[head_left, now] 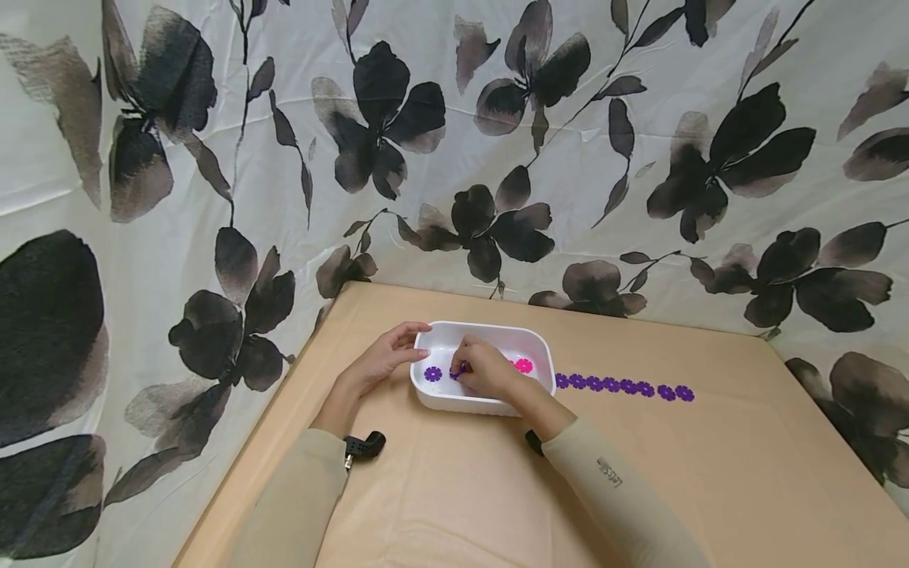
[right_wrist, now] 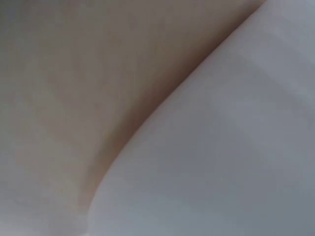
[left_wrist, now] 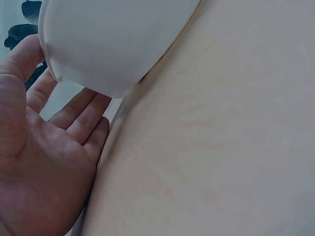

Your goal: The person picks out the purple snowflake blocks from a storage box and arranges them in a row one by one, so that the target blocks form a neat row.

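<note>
A white plastic tub (head_left: 483, 405) sits on the table with its long side toward me. My left hand (head_left: 379, 361) holds its left end, thumb at the rim and fingers around the outer wall. That same hand (left_wrist: 54, 142) shows palm-up against the tub (left_wrist: 113, 44) in the left wrist view. Inside the tub, my right hand (head_left: 486, 368) pinches a purple flower-shaped piece (head_left: 457, 374), partly hidden by the fingers. Another purple flower piece (head_left: 432, 374) lies left of it, and a pink flower piece (head_left: 524, 365) lies to the right. The right wrist view shows only the tub's wall (right_wrist: 211, 162) and the tabletop.
A row of several purple flower pieces (head_left: 611, 385) runs rightward from the tub's right end on the tan-covered table (head_left: 710, 473). Behind the table hangs a white cloth (head_left: 426, 237) with dark flowers.
</note>
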Demonstrator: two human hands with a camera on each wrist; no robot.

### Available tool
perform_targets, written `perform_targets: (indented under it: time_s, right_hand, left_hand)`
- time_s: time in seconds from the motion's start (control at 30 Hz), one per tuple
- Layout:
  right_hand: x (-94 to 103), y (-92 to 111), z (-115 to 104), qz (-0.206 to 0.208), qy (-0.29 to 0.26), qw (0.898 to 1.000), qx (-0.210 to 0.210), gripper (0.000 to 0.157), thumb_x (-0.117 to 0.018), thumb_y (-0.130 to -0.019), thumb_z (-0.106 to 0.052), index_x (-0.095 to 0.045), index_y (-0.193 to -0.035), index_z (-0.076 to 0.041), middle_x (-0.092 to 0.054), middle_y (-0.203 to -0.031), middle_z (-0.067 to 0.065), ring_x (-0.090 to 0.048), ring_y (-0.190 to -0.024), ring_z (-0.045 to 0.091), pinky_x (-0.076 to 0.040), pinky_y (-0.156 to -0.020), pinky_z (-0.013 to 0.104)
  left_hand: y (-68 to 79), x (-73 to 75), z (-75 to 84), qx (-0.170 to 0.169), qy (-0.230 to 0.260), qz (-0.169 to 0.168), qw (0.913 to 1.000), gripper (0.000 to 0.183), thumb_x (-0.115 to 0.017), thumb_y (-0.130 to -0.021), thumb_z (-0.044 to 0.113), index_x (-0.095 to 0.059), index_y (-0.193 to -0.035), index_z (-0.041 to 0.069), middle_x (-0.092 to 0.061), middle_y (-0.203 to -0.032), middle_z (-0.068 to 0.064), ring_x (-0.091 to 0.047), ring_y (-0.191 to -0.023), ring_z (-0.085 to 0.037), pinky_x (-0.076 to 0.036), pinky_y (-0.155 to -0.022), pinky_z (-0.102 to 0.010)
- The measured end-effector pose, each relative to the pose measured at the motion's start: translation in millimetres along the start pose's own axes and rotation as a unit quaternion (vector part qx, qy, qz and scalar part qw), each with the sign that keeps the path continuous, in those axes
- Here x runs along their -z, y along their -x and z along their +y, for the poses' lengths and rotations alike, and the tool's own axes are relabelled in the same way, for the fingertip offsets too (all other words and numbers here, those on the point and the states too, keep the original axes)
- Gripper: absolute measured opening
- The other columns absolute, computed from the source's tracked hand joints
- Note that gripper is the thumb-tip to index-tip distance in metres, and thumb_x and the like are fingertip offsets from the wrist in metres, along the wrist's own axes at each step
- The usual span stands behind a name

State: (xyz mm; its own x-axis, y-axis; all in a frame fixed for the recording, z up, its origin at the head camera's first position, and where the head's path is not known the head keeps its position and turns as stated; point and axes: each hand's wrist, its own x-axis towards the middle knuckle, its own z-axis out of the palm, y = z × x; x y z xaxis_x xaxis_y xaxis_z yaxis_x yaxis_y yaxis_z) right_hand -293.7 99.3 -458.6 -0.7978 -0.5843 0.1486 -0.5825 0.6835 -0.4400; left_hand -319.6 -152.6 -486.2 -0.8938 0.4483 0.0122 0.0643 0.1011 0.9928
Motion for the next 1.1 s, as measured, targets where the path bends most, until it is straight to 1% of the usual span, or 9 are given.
perform_targets:
  time_s: [0.2, 0.37, 0.47, 0.6, 0.77, 0.87, 0.97, 1.03, 1.1]
  right_hand:
    - [4.6, 2, 3, 0.0, -0.052, 0.999, -0.011, 0.013, -0.079, -0.088, 0.0, -0.08, -0.099, -0.006, -0.067, -0.099, 0.005, -0.061, -0.089, 0.016, -0.055, -0.084, 0.03]
    - [13.8, 6, 3, 0.036, -0.095, 0.995, -0.011, 0.014, -0.077, -0.09, 0.001, -0.08, -0.103, -0.004, -0.07, -0.1, 0.006, -0.06, -0.087, 0.016, -0.057, -0.083, 0.029]
    - [20.9, 13, 0, 0.06, -0.12, 0.991, -0.025, 0.014, -0.077, -0.091, -0.002, -0.08, -0.105, -0.006, -0.069, -0.103, 0.004, -0.063, -0.089, 0.016, -0.059, -0.085, 0.029]
    - [31.8, 28, -3, 0.105, -0.167, 0.979, -0.052, 0.015, -0.077, -0.094, -0.006, -0.08, -0.107, -0.012, -0.069, -0.105, 0.002, -0.066, -0.091, 0.016, -0.059, -0.084, 0.024]
    - [47.1, 49, -3, 0.167, -0.233, 0.955, -0.07, 0.016, -0.076, -0.094, -0.007, -0.079, -0.108, -0.014, -0.072, -0.108, 0.003, -0.069, -0.087, 0.02, -0.061, -0.077, 0.024]
    - [54.3, 57, 0, 0.178, -0.25, 0.949, -0.075, 0.016, -0.076, -0.095, -0.008, -0.078, -0.11, -0.013, -0.073, -0.109, 0.006, -0.07, -0.086, 0.027, -0.062, -0.074, 0.028]
    - [61.6, 63, 7, 0.181, -0.256, 0.946, -0.083, 0.019, -0.076, -0.095, -0.008, -0.077, -0.114, -0.012, -0.074, -0.108, 0.009, -0.073, -0.087, 0.035, -0.063, -0.074, 0.031]
    - [68.0, 67, 11, 0.189, -0.26, 0.943, -0.089, 0.022, -0.076, -0.094, -0.007, -0.076, -0.116, -0.01, -0.075, -0.108, 0.012, -0.074, -0.088, 0.037, -0.064, -0.075, 0.03]
    - [75.5, 72, 16, 0.203, -0.26, 0.939, -0.093, 0.024, -0.076, -0.095, -0.005, -0.075, -0.118, -0.009, -0.075, -0.108, 0.015, -0.075, -0.086, 0.034, -0.064, -0.075, 0.03]
  left_hand:
    - [0.2, -0.5, 0.2, 0.004, 0.001, -0.004, 1.0, 0.051, -0.076, -0.096, 0.021, -0.056, -0.143, 0.017, -0.053, -0.153, -0.01, -0.05, -0.143, -0.034, -0.037, -0.121, -0.054]
    - [-0.4, -1.3, 0.5, 0.005, -0.001, -0.009, 0.9999, 0.051, -0.076, -0.096, 0.023, -0.056, -0.143, 0.019, -0.054, -0.152, -0.012, -0.051, -0.142, -0.034, -0.037, -0.121, -0.054]
    - [-1.1, -1.9, 0.6, 0.003, 0.0, -0.009, 1.0, 0.051, -0.076, -0.096, 0.023, -0.056, -0.143, 0.019, -0.055, -0.151, -0.012, -0.051, -0.141, -0.033, -0.037, -0.121, -0.053]
    - [-0.6, -2.3, 1.3, 0.002, -0.001, -0.007, 1.0, 0.051, -0.076, -0.096, 0.022, -0.057, -0.143, 0.018, -0.055, -0.15, -0.011, -0.052, -0.14, -0.032, -0.037, -0.121, -0.052]
    - [1.4, -1.7, 2.0, 0.002, -0.002, -0.007, 1.0, 0.051, -0.076, -0.096, 0.02, -0.056, -0.144, 0.017, -0.055, -0.151, -0.013, -0.052, -0.14, -0.034, -0.037, -0.121, -0.053]
    - [2.3, -0.8, 1.1, 0.001, 0.0, -0.005, 1.0, 0.052, -0.075, -0.097, 0.018, -0.055, -0.144, 0.015, -0.054, -0.152, -0.014, -0.051, -0.141, -0.035, -0.037, -0.121, -0.054]
    - [3.5, 0.3, 0.8, 0.001, -0.001, -0.002, 1.0, 0.052, -0.075, -0.097, 0.018, -0.055, -0.145, 0.015, -0.054, -0.152, -0.012, -0.051, -0.14, -0.035, -0.037, -0.121, -0.053]
    - [4.0, 1.1, 0.8, -0.001, -0.004, -0.003, 1.0, 0.053, -0.075, -0.097, 0.019, -0.055, -0.145, 0.015, -0.054, -0.152, -0.012, -0.052, -0.14, -0.034, -0.038, -0.12, -0.053]
    - [3.1, 1.8, 0.2, -0.004, 0.0, -0.006, 1.0, 0.053, -0.076, -0.097, 0.019, -0.054, -0.145, 0.014, -0.054, -0.152, -0.012, -0.052, -0.14, -0.034, -0.038, -0.12, -0.051]
